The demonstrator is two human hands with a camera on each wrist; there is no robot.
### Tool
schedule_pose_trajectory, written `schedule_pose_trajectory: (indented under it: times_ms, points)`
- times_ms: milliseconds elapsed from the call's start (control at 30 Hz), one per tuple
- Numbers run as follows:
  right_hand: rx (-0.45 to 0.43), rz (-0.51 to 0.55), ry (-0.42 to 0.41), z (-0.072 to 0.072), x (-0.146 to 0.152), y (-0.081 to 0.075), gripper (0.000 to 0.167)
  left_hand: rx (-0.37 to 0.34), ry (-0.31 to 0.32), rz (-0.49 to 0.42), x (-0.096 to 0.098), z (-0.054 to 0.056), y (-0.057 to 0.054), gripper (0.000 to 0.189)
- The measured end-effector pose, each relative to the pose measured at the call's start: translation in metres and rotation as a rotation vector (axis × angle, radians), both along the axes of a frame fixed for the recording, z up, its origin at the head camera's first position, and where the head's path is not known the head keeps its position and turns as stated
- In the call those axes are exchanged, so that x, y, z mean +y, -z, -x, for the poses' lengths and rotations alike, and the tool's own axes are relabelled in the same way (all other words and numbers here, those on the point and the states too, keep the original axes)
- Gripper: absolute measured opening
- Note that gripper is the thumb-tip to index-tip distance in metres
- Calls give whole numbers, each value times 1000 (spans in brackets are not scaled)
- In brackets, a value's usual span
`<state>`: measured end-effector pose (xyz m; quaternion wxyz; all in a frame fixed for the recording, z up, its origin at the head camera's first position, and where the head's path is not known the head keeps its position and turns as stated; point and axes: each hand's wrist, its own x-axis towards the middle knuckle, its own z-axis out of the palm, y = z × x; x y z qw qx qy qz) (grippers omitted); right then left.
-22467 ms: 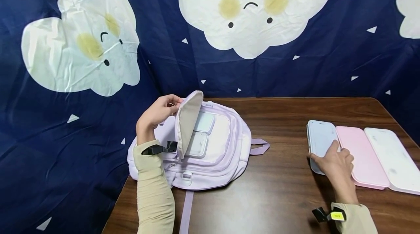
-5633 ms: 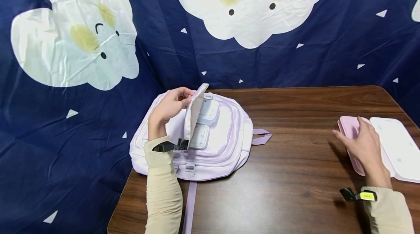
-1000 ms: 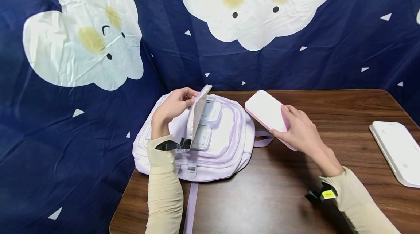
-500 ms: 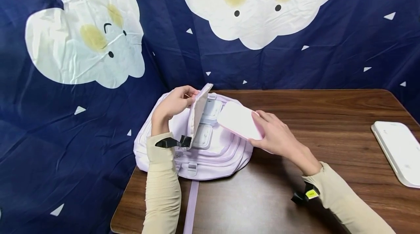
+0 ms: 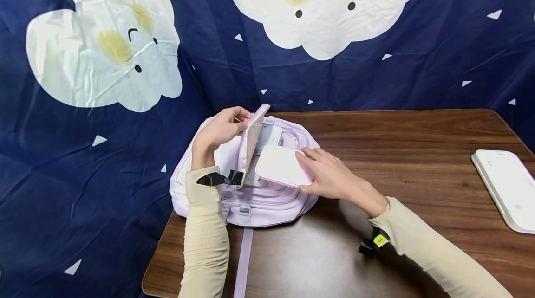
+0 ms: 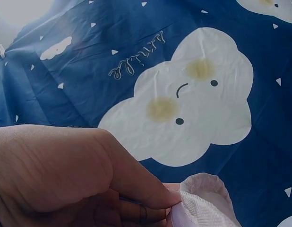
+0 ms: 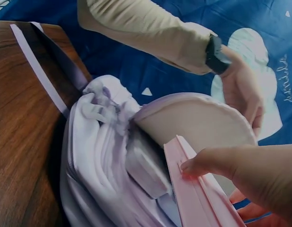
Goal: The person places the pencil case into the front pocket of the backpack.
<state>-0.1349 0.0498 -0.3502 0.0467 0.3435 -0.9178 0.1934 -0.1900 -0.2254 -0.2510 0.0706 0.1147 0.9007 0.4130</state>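
Note:
A lilac backpack (image 5: pixel 267 214) lies on the table, its front pocket flap (image 5: pixel 252 140) raised. My left hand (image 5: pixel 219 131) pinches the flap's edge between thumb and fingers, also plain in the left wrist view. My right hand (image 5: pixel 328 172) grips one end of a pink pencil case (image 5: pixel 282 165), thumb on one side, fingers on the other. The case tilts over the pocket opening, its far end near the flap. Inside the pocket sit a pale blue case (image 5: pixel 269 134) and a whitish case (image 5: pixel 252 177), the latter partly hidden by the pink one.
A white case (image 5: pixel 505 191) lies flat at the table's right. The backpack's strap (image 5: pixel 243 261) runs toward the front edge. A dark blue cloth (image 5: pixel 200 19) with clouds hangs behind and to the left of the wooden table (image 5: pixel 418 149).
Since the earlier frames, my right hand has taken the pink pencil case from beside the white one and carried it left over the pocket. My left hand keeps holding the flap up.

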Motion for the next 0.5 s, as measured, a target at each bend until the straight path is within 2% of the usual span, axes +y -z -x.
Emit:
schedule_pose_trajectory:
  times_ms: [300,500]
  points:
    - [-65,-53,-26,10,-22,9,83,-32,3,34,3,4,-3,27]
    - [-79,-75,-33,14,-37,12,83,-35,0,40,5,3,-5,26]
